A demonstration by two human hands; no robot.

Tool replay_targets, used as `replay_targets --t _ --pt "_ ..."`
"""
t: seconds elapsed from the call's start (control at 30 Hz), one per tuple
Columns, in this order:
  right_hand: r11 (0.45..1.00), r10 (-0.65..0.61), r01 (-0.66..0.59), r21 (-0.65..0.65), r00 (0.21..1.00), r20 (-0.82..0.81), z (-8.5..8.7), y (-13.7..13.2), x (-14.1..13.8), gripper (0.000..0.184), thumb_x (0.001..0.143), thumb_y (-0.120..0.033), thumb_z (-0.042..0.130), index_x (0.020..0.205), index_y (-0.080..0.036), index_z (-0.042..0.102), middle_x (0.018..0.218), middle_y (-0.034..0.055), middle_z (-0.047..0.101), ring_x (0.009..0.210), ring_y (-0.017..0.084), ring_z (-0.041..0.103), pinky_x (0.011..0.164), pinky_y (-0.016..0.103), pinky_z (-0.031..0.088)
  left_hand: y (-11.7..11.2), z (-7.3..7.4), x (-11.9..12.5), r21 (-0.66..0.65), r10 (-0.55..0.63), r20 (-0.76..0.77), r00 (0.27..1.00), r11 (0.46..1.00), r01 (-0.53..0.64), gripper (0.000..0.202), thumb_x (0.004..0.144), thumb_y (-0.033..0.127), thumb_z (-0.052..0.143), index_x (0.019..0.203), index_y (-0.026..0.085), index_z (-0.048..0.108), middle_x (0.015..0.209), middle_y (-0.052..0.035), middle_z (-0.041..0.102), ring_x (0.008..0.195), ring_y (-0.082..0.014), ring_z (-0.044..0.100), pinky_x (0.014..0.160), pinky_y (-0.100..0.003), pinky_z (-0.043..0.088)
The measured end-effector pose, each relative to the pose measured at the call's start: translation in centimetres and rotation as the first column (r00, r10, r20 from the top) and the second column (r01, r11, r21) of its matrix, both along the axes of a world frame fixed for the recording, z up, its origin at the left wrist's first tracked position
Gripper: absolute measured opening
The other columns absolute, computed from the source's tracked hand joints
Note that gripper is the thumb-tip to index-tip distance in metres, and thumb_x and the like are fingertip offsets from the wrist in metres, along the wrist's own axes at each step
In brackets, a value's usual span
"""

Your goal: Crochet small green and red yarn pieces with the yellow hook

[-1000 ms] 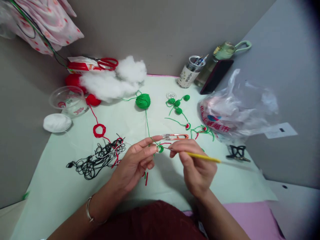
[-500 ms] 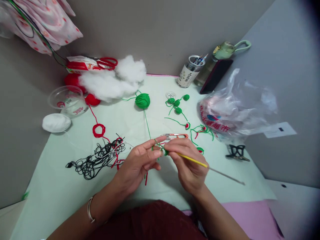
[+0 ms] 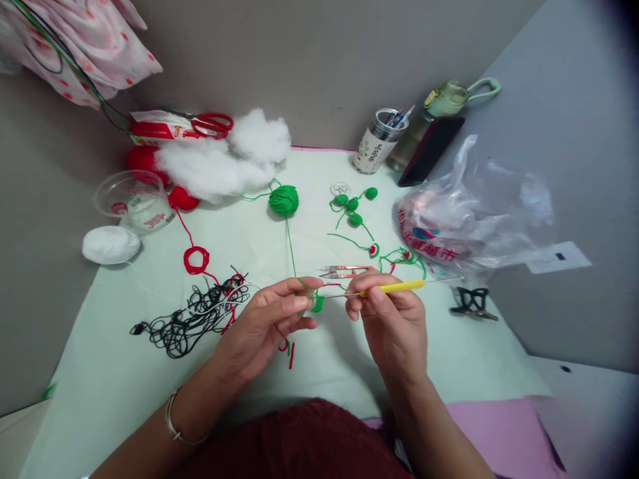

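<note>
My left hand [image 3: 267, 319] pinches a small green crocheted piece [image 3: 316, 304] over the pale green table [image 3: 124, 372]. A green strand runs from it up to the green yarn ball [image 3: 283, 200]. My right hand [image 3: 392, 319] grips a yellow-handled crochet hook [image 3: 392, 287], held almost level, with its metal tip pointing left at the green piece. Just beyond the hands lie orange-handled thread snips [image 3: 344, 271].
A black cord tangle [image 3: 187, 319] and a red yarn coil [image 3: 196, 259] lie left. White stuffing [image 3: 219, 163], red scissors [image 3: 212, 124], a plastic cup [image 3: 134, 199] and a white ball [image 3: 110, 244] sit far left. Small green pieces [image 3: 354, 206], a jar [image 3: 378, 143], a plastic bag [image 3: 474, 213] and a black clip [image 3: 472, 303] are right.
My right hand has swung the crochet hook from slanting down-right to nearly level, and drawn back a little to the right. The green piece stays pinched in my left fingers.
</note>
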State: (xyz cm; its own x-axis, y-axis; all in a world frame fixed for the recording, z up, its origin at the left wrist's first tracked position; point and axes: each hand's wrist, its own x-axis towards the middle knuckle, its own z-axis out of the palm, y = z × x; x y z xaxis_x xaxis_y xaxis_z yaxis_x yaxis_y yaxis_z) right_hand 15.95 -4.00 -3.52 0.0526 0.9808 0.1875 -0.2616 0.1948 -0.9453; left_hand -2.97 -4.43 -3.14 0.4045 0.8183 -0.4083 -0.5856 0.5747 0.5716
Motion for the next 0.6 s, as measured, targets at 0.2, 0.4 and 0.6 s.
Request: replay_targets --t 0.2,0.4,0.6 --pt "0.998 0.054 -0.055 0.039 0.998 0.028 -0.52 -0.23 -0.33 0.013 0.097 -0.033 0.072 0.095 -0.024 0.081 0.087 0.0030 0.073 0.062 0.012 0.066 0.056 0.028 0.055 -0.07 0.41 0.44 0.028 -0.039 -0.035 0.999 0.999 0.040 0.040 0.083 0.023 0.083 0.123 0.021 0.081 0.093 -0.0041 0.073 0.086 -0.0145 0.066 0.088 -0.029 0.058" --pt "0.995 0.049 -0.057 0.087 0.995 0.092 -0.63 0.02 0.24 0.014 0.100 -0.032 0.069 0.097 -0.025 0.080 0.083 0.0021 0.071 0.065 0.014 0.066 0.060 0.029 0.053 0.11 0.61 0.15 -0.010 -0.091 0.020 0.996 0.996 0.092 0.045 0.081 0.022 0.084 0.126 0.019 0.080 0.089 -0.0032 0.069 0.079 -0.0130 0.062 0.083 -0.028 0.058" --pt "0.996 0.073 -0.076 -0.040 0.995 -0.061 0.09 0.23 0.61 0.015 0.095 -0.033 0.074 0.089 -0.022 0.082 0.077 0.0018 0.066 0.061 0.013 0.061 0.053 0.026 0.051 0.24 0.47 -0.15 0.011 -0.058 0.003 0.998 0.998 0.058 0.026 0.079 0.023 0.086 0.104 0.020 0.085 0.085 -0.0010 0.067 0.077 -0.0118 0.062 0.085 -0.028 0.057"
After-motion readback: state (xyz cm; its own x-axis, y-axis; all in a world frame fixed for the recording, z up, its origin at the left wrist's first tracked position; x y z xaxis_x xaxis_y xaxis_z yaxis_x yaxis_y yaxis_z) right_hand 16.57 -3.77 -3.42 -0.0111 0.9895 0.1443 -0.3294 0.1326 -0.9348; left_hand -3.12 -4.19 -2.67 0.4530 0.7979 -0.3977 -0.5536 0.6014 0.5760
